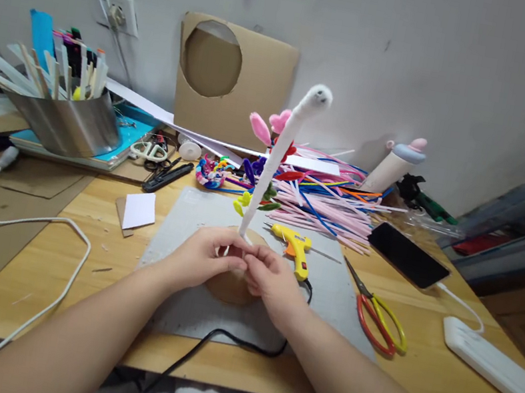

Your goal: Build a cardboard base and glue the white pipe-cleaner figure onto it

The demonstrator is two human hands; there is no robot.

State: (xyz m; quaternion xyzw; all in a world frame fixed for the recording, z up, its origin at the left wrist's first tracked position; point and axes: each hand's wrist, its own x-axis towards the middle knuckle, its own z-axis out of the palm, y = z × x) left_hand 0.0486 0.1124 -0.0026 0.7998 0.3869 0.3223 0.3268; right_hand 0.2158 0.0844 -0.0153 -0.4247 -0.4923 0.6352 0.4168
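A thick stem wrapped in white pipe cleaner [276,158] rises, leaning slightly right, from a round cardboard disc [230,289]. Colourful fuzzy petals and leaves, such as a pink petal [260,128] and yellow-green leaves [241,203], show around it. At its foot, my left hand [209,255] is closed, thumb and forefinger pinched on a bit of white pipe cleaner. My right hand [275,283] meets it there, its fingertips pinched on the same white strand. The fingers mostly hide the strand. Under both hands lies a grey cutting mat [171,309].
Right of my hands lie a yellow glue gun [301,251], scissors [380,319], a phone [407,254] and a white power strip [496,370]. Loose pipe cleaners [321,207] pile up behind. A metal container [72,125] of sticks stands left; a black cable [218,332] crosses the front.
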